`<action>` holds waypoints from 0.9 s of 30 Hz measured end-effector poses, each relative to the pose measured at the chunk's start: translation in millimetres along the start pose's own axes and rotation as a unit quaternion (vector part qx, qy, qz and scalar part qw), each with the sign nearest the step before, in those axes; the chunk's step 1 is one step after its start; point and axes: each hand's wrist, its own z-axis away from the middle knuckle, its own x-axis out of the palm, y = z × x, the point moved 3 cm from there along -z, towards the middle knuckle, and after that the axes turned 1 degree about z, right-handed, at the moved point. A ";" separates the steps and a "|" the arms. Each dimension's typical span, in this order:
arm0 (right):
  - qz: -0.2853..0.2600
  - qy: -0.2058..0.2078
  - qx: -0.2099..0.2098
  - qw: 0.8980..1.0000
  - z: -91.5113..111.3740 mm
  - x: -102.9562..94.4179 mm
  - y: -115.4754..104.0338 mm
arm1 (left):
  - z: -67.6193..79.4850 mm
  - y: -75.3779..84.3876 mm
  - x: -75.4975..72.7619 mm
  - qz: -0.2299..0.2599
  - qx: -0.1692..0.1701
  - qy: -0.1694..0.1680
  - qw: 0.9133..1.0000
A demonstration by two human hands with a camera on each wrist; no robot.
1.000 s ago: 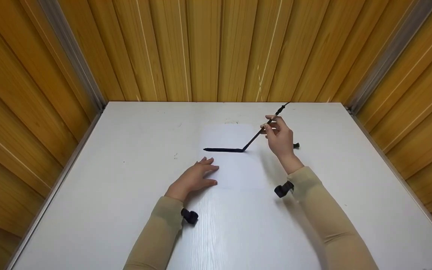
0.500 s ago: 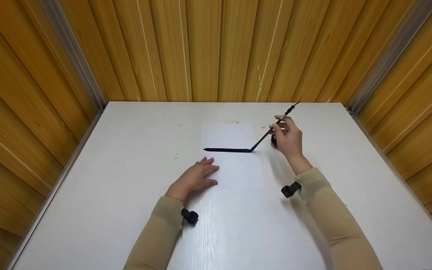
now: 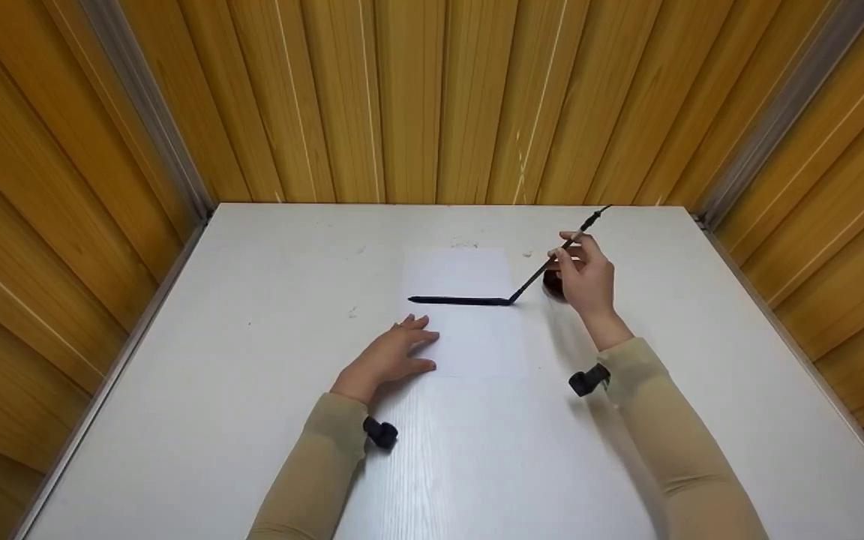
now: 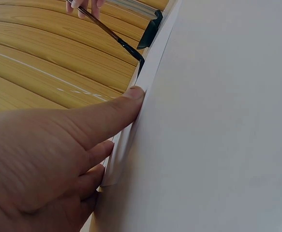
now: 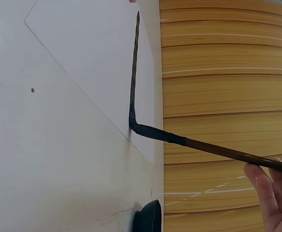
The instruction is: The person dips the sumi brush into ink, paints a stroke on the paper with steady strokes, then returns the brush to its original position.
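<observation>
My right hand pinches the handle of a paintbrush that leans up to the right. Its dark bristles bend against a sheet of white paper near the right edge. From the bristles a straight black stroke runs left across the sheet; the right wrist view shows the same stroke ending at the bent bristles. My left hand rests with spread fingers on the paper's left edge, and in the left wrist view its thumb lies along the sheet.
A small dark bowl stands right of the paper, partly hidden behind my right hand; the right wrist view shows its dark side. The white table carries faint smudges. Wood-patterned walls enclose the table at the back and sides.
My right hand has moved right with the paintbrush, and the black stroke has grown longer towards the right. The dark bowl shows more from behind the hand. My left hand has stayed in place.
</observation>
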 end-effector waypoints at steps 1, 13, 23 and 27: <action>-0.001 0.000 0.001 1.000 0.3 -0.4 -0.5 | 0.3 0.3 -0.1 0.004 0.002 0.001 1.000; 0.009 0.004 0.009 1.000 -0.3 0.1 1.8 | 0.4 0.0 -0.6 0.013 0.003 0.002 1.000; 0.001 0.004 0.012 1.000 0.3 -1.4 3.2 | 0.7 -0.4 -0.9 0.009 0.014 0.001 1.000; -0.007 0.002 0.021 1.000 -0.8 -1.7 0.7 | 0.7 -0.5 -0.8 0.009 0.015 0.001 1.000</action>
